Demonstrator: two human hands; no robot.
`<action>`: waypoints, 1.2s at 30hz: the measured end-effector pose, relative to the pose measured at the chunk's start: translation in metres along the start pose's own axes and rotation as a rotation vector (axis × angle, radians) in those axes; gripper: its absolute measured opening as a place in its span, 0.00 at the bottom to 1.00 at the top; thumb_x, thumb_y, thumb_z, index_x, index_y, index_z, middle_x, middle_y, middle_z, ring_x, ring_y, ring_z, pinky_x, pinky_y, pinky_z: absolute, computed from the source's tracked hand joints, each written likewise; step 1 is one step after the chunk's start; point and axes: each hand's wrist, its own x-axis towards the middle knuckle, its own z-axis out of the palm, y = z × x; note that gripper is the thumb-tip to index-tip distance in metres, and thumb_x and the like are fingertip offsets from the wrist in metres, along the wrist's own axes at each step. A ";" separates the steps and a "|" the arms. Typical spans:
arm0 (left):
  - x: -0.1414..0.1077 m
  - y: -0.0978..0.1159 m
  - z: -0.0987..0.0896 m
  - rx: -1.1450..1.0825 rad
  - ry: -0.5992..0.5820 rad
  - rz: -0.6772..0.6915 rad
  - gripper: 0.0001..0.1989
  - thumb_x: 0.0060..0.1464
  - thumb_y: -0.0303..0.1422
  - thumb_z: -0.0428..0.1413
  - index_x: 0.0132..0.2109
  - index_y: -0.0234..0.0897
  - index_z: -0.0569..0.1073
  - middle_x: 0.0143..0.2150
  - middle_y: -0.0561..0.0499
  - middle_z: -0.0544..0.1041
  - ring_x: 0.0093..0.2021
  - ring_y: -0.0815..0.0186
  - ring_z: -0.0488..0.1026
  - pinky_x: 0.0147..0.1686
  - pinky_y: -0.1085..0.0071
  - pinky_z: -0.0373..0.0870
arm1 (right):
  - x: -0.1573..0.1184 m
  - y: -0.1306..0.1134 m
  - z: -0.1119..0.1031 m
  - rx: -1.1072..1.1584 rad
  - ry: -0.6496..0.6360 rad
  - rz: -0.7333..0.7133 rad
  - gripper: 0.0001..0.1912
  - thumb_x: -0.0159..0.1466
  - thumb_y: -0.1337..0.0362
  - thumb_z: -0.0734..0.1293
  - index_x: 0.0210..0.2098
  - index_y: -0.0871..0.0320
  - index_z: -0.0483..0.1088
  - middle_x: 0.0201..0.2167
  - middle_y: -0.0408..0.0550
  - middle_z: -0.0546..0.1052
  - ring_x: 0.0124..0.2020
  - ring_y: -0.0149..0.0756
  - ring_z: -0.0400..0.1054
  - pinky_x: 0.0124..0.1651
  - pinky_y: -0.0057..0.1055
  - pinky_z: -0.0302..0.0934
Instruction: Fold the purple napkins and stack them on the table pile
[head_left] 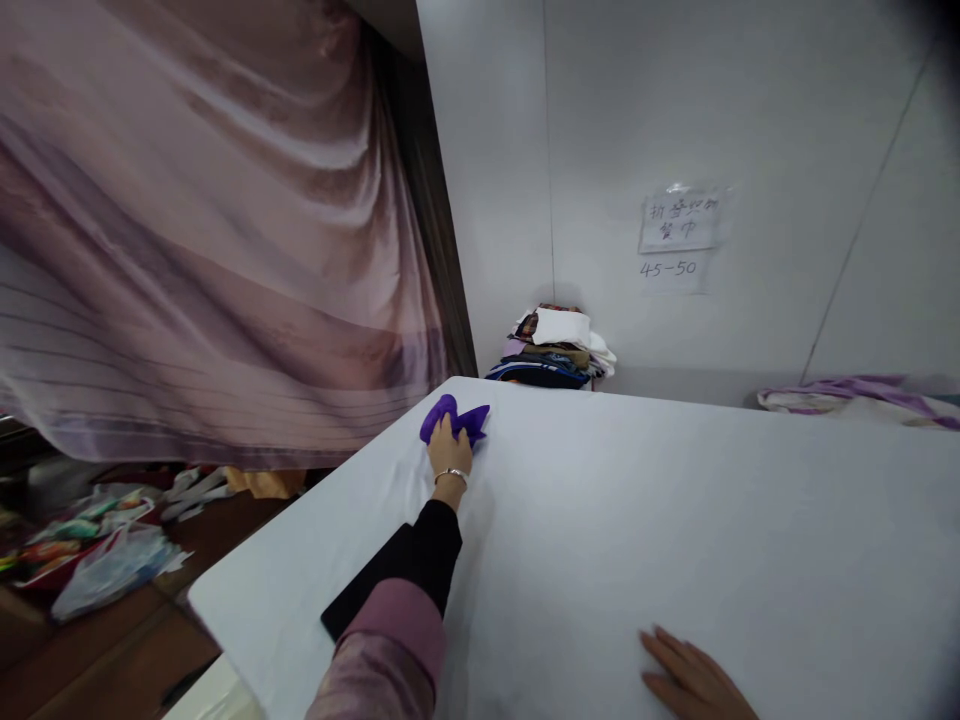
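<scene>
My left hand point(451, 452), with a bracelet at the wrist, reaches to the far left part of the white table point(675, 500). Its fingers are closed on a crumpled purple cloth point(472, 422), which rests near the table's left edge. Part of the cloth is hidden under the hand. A flat black object point(367, 588) lies on the table, partly covered by my left forearm; its kind I cannot make out. At the lower right, my right hand point(694, 675) is low over or on the tabletop, fingers stretched out, holding nothing.
Behind the table's far edge sits a pile of folded clothes point(551, 350) against the wall. Purple and white fabric point(855, 398) lies at the far right. A large pink curtain point(247, 230) hangs at the left, above plastic bags point(112, 570) on the floor. Paper signs point(679, 222) are on the wall.
</scene>
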 end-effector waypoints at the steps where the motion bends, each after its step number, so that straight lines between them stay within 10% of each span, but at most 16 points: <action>1: -0.005 0.008 -0.004 -0.046 0.011 0.037 0.23 0.55 0.30 0.49 0.58 0.33 0.63 0.60 0.42 0.65 0.62 0.57 0.57 0.60 0.60 0.53 | 0.002 -0.004 -0.003 0.013 0.024 -0.001 0.26 0.61 0.59 0.64 0.58 0.37 0.58 0.56 0.42 0.65 0.55 0.42 0.61 0.53 0.38 0.62; 9: -0.079 0.093 -0.031 -0.617 -0.091 0.162 0.18 0.53 0.33 0.51 0.50 0.35 0.72 0.47 0.49 0.76 0.47 0.64 0.72 0.50 0.66 0.68 | 0.035 -0.048 -0.060 0.499 0.053 0.663 0.29 0.64 0.56 0.60 0.63 0.48 0.50 0.62 0.48 0.57 0.59 0.41 0.56 0.56 0.38 0.59; 15: -0.154 0.138 -0.048 -1.137 -0.663 -0.137 0.18 0.41 0.35 0.62 0.42 0.37 0.77 0.35 0.51 0.80 0.33 0.67 0.75 0.36 0.71 0.72 | 0.053 -0.032 -0.083 0.996 0.448 0.815 0.41 0.56 0.52 0.69 0.64 0.44 0.46 0.63 0.51 0.55 0.61 0.47 0.53 0.56 0.48 0.56; 19: -0.184 0.140 -0.022 -1.051 -0.968 -0.270 0.20 0.39 0.38 0.63 0.42 0.36 0.77 0.31 0.50 0.79 0.27 0.69 0.73 0.30 0.72 0.71 | 0.055 -0.028 -0.105 0.982 0.605 0.860 0.27 0.55 0.50 0.68 0.53 0.48 0.66 0.56 0.49 0.67 0.58 0.49 0.57 0.59 0.47 0.51; 25: -0.185 0.105 0.039 -0.725 -0.898 -0.167 0.22 0.41 0.39 0.62 0.44 0.33 0.74 0.38 0.44 0.78 0.36 0.62 0.75 0.40 0.61 0.71 | 0.058 -0.026 -0.111 1.266 0.530 1.068 0.15 0.58 0.53 0.66 0.38 0.56 0.74 0.37 0.50 0.78 0.38 0.44 0.71 0.43 0.41 0.65; 30: -0.209 0.089 0.023 -0.607 -0.849 0.043 0.19 0.46 0.40 0.58 0.46 0.38 0.72 0.45 0.45 0.75 0.47 0.59 0.70 0.51 0.56 0.63 | 0.058 -0.018 -0.113 1.286 0.488 1.070 0.14 0.56 0.56 0.68 0.36 0.60 0.75 0.33 0.50 0.78 0.33 0.40 0.72 0.39 0.38 0.65; 36: -0.281 0.102 -0.015 -0.220 -0.966 0.778 0.32 0.46 0.43 0.58 0.57 0.39 0.63 0.59 0.43 0.66 0.58 0.51 0.60 0.56 0.51 0.56 | 0.057 -0.019 -0.110 1.265 0.518 1.089 0.13 0.54 0.58 0.68 0.36 0.59 0.75 0.32 0.49 0.78 0.35 0.41 0.71 0.37 0.36 0.65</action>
